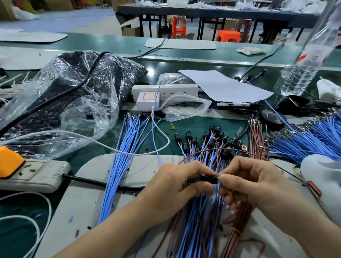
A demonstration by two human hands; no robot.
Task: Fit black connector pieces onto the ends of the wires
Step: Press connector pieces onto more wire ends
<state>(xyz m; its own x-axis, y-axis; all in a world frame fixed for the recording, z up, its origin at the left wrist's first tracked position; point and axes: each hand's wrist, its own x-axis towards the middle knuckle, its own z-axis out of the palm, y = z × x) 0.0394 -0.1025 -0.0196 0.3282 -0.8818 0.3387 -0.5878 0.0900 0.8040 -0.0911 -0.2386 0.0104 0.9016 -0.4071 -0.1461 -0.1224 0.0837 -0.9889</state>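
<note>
Two bare hands meet over a pale grey work mat (89, 193). The left hand (174, 181) grips a small black plastic connector piece (208, 178) between thumb and curled fingers. The right hand (248, 181) pinches a thin wire end (218, 174) right at the connector's mouth (which wire it belongs to is unclear). A thin brown wire (214, 149) arcs above both hands. Just beyond lies a cluster of black-capped wires (211, 139).

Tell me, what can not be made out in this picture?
Head view.
The black connector piece: mostly covered by fingers of the left hand.
The brown wire, its end: hidden by pinching fingertips of the right hand; seated or not, cannot tell.
The plastic bag, its contents: dark, behind crinkled glare.
The water bottle, its top: blurred near the upper edge.
</note>
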